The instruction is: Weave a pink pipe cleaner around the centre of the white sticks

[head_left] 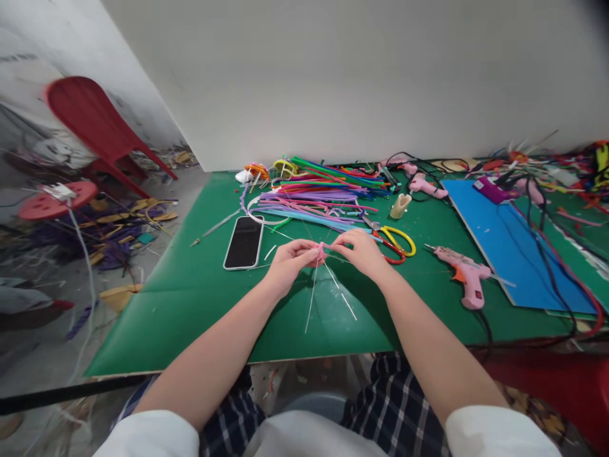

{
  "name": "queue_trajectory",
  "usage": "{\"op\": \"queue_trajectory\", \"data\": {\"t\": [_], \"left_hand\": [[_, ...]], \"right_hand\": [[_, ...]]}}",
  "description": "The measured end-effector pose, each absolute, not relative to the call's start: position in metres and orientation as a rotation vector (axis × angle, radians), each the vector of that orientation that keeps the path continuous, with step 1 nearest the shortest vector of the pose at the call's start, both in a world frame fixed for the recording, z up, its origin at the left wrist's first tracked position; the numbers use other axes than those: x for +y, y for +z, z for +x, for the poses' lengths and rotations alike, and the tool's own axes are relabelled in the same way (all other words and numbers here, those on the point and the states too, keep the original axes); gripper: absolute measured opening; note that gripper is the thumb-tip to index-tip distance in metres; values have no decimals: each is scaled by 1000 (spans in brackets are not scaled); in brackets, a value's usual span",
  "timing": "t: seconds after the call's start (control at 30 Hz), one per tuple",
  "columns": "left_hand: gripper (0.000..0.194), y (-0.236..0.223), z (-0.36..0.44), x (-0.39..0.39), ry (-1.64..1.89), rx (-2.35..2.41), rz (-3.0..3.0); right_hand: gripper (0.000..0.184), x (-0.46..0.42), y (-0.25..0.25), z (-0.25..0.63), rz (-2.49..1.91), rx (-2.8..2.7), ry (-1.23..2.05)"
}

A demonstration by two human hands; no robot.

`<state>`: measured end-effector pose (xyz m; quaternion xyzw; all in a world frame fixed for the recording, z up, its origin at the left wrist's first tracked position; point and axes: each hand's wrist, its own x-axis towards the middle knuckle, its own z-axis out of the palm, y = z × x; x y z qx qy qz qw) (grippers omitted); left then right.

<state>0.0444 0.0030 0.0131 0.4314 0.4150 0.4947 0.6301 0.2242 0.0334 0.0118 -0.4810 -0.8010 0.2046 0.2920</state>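
Note:
Above the green table, my left hand pinches a small pink piece that looks like wound pipe cleaner. Several thin white stems fan out from it, two of them pointing down toward me. On the other side, my right hand is closed with thumb and forefinger on a pink strand at the same piece. Just beyond the hands lies a heap of coloured pipe cleaners. Scissors with red and yellow handles rest beside my right hand. A phone with a dark screen lies left of my left hand.
A pink glue gun lies on the right with its cord running off the front edge. Farther right are a blue board and tangled black cables. A white panel stands along the back. A red chair is on the littered floor at left.

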Motion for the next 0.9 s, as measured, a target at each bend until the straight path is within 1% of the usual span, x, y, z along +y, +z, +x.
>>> {"op": "queue_trajectory", "data": {"t": [0.07,0.17,0.27,0.4,0.47,0.5,0.57,0.7,0.8,0.9], "left_hand": [[24,19,39,1,1134,930,955],[21,33,28,-8,1147,885,951],[19,49,16,-18,1171,877,997],[19,64,1,-27,1158,897,1074],[19,67,-5,-28,1170,924,1100],[20,67,-8,-28,1183,940,1100],[22,65,-13,-27,1208,967,1067],[22,55,-18,-25,1176,973,958],[20,50,-18,-23,1130,964,883],[19,48,-16,-21,1103,957,841]], "right_hand": [[19,27,22,218,-1110,-2138,409],[20,13,41,203,-988,-2120,346],[18,0,60,187,-985,-2177,180],[17,-6,77,166,-1075,-2155,-220],[18,-6,78,157,-1121,-2108,-315],[19,-5,77,153,-1113,-2098,-313],[21,-1,70,147,-1006,-2111,-213],[21,9,53,142,-731,-2120,257],[15,14,45,142,-726,-2066,520],[12,15,43,143,-794,-1996,660]]}}
